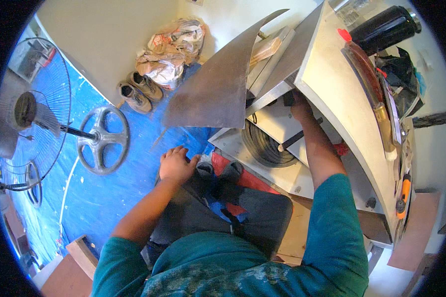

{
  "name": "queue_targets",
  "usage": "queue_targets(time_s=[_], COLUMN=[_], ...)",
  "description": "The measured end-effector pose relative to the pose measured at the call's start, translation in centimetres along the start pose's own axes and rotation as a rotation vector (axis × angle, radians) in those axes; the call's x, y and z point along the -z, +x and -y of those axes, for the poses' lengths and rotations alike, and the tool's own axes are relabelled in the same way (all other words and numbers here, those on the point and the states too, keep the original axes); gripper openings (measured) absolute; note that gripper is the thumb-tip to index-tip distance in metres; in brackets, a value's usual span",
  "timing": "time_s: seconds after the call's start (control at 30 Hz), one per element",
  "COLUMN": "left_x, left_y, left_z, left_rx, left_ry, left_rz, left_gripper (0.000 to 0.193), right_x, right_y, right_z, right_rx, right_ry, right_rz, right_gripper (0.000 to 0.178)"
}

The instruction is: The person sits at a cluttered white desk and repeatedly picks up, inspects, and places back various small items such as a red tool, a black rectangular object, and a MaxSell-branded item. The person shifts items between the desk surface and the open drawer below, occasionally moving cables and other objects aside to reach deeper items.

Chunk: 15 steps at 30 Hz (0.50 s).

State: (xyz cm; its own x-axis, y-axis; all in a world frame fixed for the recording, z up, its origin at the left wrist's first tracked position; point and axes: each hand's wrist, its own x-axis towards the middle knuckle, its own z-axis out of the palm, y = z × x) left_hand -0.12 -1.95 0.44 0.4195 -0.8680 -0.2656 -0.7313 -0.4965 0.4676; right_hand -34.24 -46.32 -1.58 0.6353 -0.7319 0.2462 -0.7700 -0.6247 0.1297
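My left hand (177, 166) rests near my left knee, its fingers apart and nothing in it. My right arm reaches into a pale open cabinet (314, 84). Up under its edge, my right hand (299, 105) is partly in shadow, beside a small dark object (288, 99); its fingers are too hidden to show whether they hold it. Below that arm lie a coil of dark cable or hose (265, 148) and a dark rod (293, 140) with a light end. A brown curved panel (213, 79) sticks out to the left of the opening.
A standing fan (27, 111) with a grey wheel-shaped base (102, 141) stands on the blue floor sheet (91, 198). Shoes (136, 94) and crumpled bags (171, 54) sit by the wall. On the cabinet top lie a black bottle (384, 30), a sheathed blade (366, 81) and an orange-handled cutter (404, 195).
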Motion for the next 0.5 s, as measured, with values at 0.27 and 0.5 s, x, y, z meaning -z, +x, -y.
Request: queue_targets(time_s=[0.27, 0.5], left_x=[0.7, 0.2], left_y=[1.2, 0.8], left_z=[0.0, 0.4], left_rx=[0.026, -0.004], left_ry=[-0.006, -0.021], left_rz=[0.046, 0.047], left_gripper=[0.054, 0.057], right_x=[0.5, 12.0], right_y=[3.5, -4.0], right_z=[2.8, 6.8], right_rx=[-0.230, -0.781], right_ry=[0.134, 1.230], right_rz=[0.039, 0.062], right_gripper=[0.044, 0.040])
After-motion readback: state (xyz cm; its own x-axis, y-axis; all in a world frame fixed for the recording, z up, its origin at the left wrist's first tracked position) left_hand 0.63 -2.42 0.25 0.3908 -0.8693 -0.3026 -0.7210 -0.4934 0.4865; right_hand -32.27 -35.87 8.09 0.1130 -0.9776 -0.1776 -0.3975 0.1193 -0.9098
